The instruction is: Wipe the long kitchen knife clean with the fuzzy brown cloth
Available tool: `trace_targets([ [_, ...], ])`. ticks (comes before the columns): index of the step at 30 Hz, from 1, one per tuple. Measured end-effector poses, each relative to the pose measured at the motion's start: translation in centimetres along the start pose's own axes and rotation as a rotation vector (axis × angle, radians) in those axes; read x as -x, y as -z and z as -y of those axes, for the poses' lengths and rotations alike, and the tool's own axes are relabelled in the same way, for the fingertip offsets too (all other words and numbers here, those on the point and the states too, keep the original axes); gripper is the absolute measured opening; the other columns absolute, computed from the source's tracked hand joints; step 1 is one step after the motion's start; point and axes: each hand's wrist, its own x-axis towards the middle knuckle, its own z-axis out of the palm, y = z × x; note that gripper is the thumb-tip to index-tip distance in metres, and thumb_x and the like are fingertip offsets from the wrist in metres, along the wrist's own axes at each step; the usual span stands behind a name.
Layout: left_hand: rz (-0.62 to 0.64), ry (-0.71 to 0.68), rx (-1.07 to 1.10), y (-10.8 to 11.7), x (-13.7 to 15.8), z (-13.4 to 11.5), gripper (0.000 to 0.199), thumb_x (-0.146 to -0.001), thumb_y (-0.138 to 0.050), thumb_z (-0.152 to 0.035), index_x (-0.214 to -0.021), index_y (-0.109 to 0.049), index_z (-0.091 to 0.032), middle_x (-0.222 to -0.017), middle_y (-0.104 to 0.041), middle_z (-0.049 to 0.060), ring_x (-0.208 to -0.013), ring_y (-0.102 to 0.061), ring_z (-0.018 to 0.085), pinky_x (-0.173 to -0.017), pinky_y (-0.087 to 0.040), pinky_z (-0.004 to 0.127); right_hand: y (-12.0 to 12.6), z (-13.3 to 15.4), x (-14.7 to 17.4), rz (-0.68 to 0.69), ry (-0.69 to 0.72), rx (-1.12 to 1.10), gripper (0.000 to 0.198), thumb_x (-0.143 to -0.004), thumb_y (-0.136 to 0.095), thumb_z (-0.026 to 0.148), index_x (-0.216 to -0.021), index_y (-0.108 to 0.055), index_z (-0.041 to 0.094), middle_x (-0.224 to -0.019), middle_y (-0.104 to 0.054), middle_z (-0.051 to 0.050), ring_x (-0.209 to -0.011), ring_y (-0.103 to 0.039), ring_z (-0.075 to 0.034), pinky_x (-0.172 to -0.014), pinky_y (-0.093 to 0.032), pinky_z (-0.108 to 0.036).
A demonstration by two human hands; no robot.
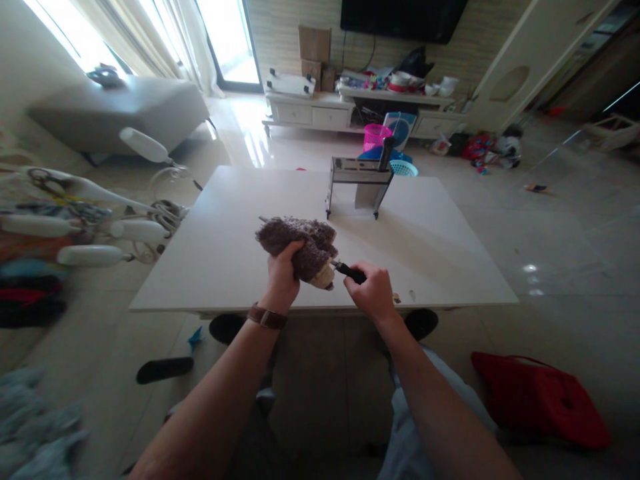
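A fuzzy grey-brown plush toy (313, 243) with a pale part at its lower right is gripped in my left hand (283, 273), above the near half of the white table (415, 247). My right hand (373, 288) is closed around the black handle of a slim metal tool (351, 272). Its shaft enters the plush from the right, and a thin metal tip pokes out at the upper left. Most of the shaft is hidden by the plush, so its exact kind does not show. Behind it on the table stands a knife block (361, 172) with a black handle sticking up.
Small scraps (397, 298) lie near the table's front edge. Pink (376, 137) and light-blue baskets (404, 168) stand beyond the far edge. To the left are white lamp arms (145, 145). A red bag (540, 400) is on the floor at the right.
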Motion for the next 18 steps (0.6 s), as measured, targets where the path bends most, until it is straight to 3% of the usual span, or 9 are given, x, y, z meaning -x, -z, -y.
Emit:
trace_targets([
  [7, 0.000, 0.065, -0.123, -1.0, 1.6, 2.0, 0.043, -0.048, -0.089, -0.021, -0.087, -0.076, -0.013, -0.092, -0.077, 0.008, -0.082, -0.072, 0.023, -0.080, -0.060, 0.037, 0.1, 0.3, -0.2, -0.023, 0.033, -0.018, 0.004, -0.074, -0.061, 0.026, -0.073, -0.059, 0.023, -0.068, -0.064, -0.001, -0.065, -0.058, -0.018, -0.066, -0.038, -0.029],
  [12, -0.025, 0.028, -0.053, -0.8, 0.8, 0.6, 0.044, -0.048, -0.088, -0.019, -0.089, -0.074, -0.015, -0.093, -0.076, 0.006, -0.081, -0.071, 0.021, -0.079, -0.060, 0.036, 0.7, 0.1, -0.3, -0.047, 0.034, 0.086, 0.006, -0.074, -0.061, 0.025, -0.070, -0.057, 0.023, -0.068, -0.064, 0.000, -0.064, -0.054, -0.017, -0.063, -0.031, -0.029],
  [18, -0.093, -0.117, -0.004, 0.1, -0.9, -2.1, 0.042, -0.048, -0.085, -0.019, -0.087, -0.072, -0.016, -0.095, -0.076, 0.006, -0.084, -0.071, 0.022, -0.078, -0.062, 0.037, 1.1, -0.5, -0.3, -0.090, -0.008, 0.198, 0.004, -0.076, -0.062, 0.025, -0.072, -0.062, 0.024, -0.073, -0.068, -0.001, -0.067, -0.056, -0.018, -0.062, -0.027, -0.030],
])
